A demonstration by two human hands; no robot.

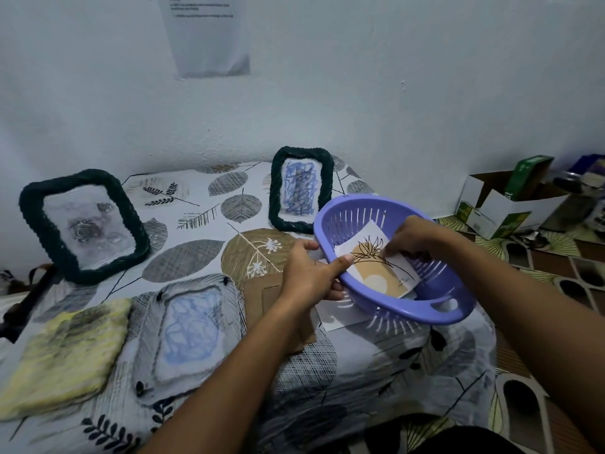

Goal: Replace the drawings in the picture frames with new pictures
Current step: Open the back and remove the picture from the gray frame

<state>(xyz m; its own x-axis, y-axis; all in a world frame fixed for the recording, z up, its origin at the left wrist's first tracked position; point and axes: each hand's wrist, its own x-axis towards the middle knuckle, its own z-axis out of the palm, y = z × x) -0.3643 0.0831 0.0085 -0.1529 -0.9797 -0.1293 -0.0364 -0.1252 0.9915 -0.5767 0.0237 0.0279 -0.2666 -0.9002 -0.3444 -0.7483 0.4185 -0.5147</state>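
My left hand [312,271] grips the near rim of a tilted purple plastic basket [435,299] held above the table. Inside it lies a new picture [376,267], tan with a black plant drawing and a pale circle, and my right hand [414,237] pinches its upper right edge. Two dark green rope-edged frames stand against the wall: a left frame [32,221] with a grey smudged drawing and a back frame [278,178] with a blue scribble. An opened frame [193,329] lies face down near me, showing a blue scribble drawing. A brown cardboard backing [262,293] lies under my left wrist.
A stained yellow cloth [65,355] lies at the table's front left. A white paper [337,316] sits under the basket. The leaf-patterned tablecloth [203,224] covers the table. Open cardboard boxes [504,201] stand on the floor at the right, by the wall.
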